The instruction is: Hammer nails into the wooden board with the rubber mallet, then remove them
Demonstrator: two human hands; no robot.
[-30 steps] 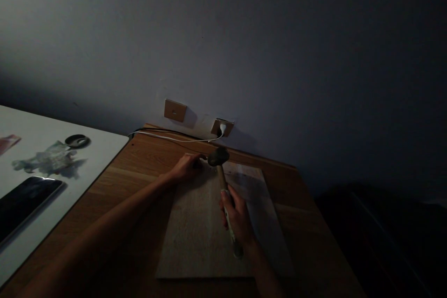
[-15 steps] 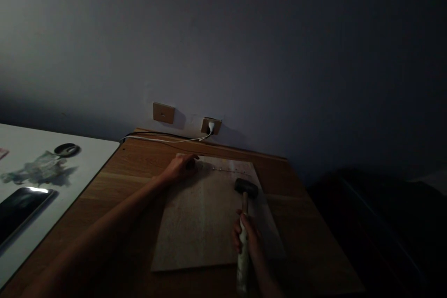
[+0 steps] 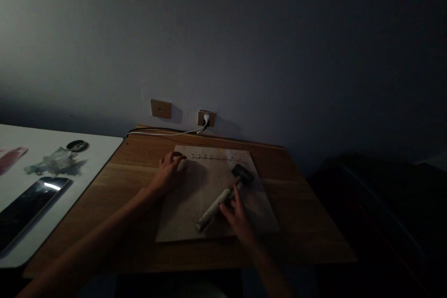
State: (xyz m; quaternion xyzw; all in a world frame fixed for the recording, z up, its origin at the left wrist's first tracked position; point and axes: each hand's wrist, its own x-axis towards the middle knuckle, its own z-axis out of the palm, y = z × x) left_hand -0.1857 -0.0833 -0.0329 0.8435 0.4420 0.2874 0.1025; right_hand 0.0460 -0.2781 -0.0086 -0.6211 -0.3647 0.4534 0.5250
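Note:
A mallet [image 3: 213, 208] with a dark head and a pale, worn handle lies slantwise over a light wooden board [image 3: 195, 195]. My right hand [image 3: 239, 214] has its thumb and fingers about the handle near the head, in what looks like a loose grip. At the board's upper left corner rests my left hand [image 3: 169, 172], fingers apart and bent, with nothing visible in them. Just right of its fingertips, a row of several small metal pieces like nails [image 3: 210, 157] runs along the board's far edge.
The board lies on a brown wooden table [image 3: 296, 195] against the wall. A white table [image 3: 98, 149] at left bears a phone [image 3: 35, 205], a crumpled plastic bag [image 3: 59, 162] and a dark roll [image 3: 77, 145]. A white cable [image 3: 164, 134] runs to a wall socket [image 3: 211, 118].
The mallet has swung from upright in view to a slant, its handle end now toward the left, and my right grip has loosened. My left hand has shifted slightly left. The view has moved slightly.

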